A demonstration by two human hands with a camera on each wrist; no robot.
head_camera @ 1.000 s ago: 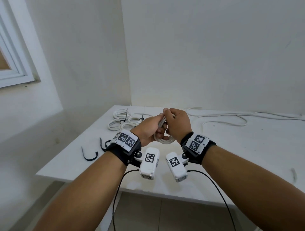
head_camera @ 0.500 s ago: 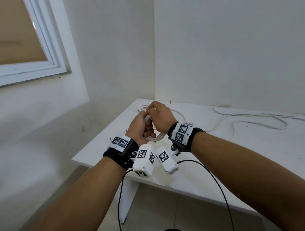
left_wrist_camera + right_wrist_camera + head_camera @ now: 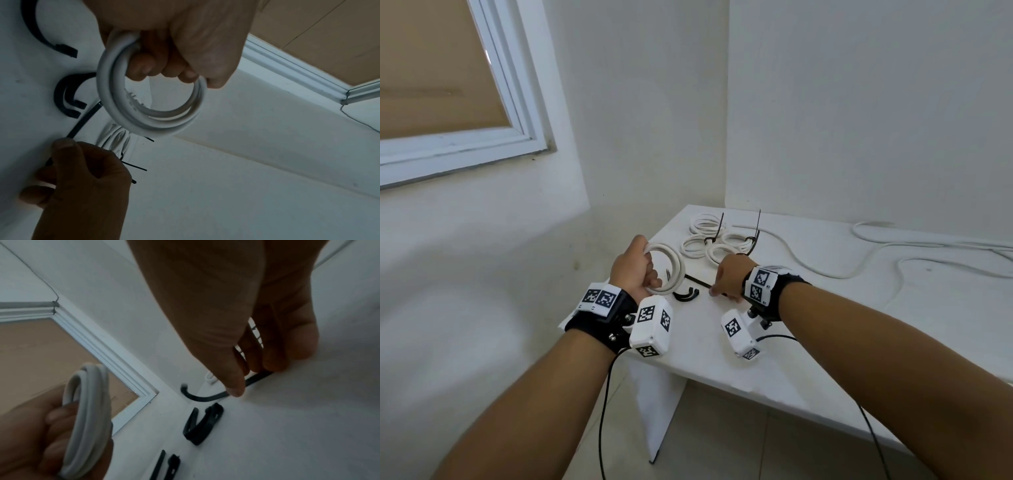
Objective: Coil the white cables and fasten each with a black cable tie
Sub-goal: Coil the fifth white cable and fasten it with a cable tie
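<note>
A person's left hand (image 3: 635, 270) grips a coiled white cable (image 3: 667, 267) above the table (image 3: 825, 325) while, clearest from the right wrist, right hand (image 3: 236, 321) fingertips pinch a black cable tie (image 3: 207, 396) lying there

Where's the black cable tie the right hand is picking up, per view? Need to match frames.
Head: the black cable tie lies on the white table, centre, between the coiled white cable and the right hand.
Left wrist: lower left, a diagonal strip running to the right hand's thumb.
Right wrist: centre, under the fingers, hooked end left.
Shared landmark: the pair of curled black ties beside it.
</note>
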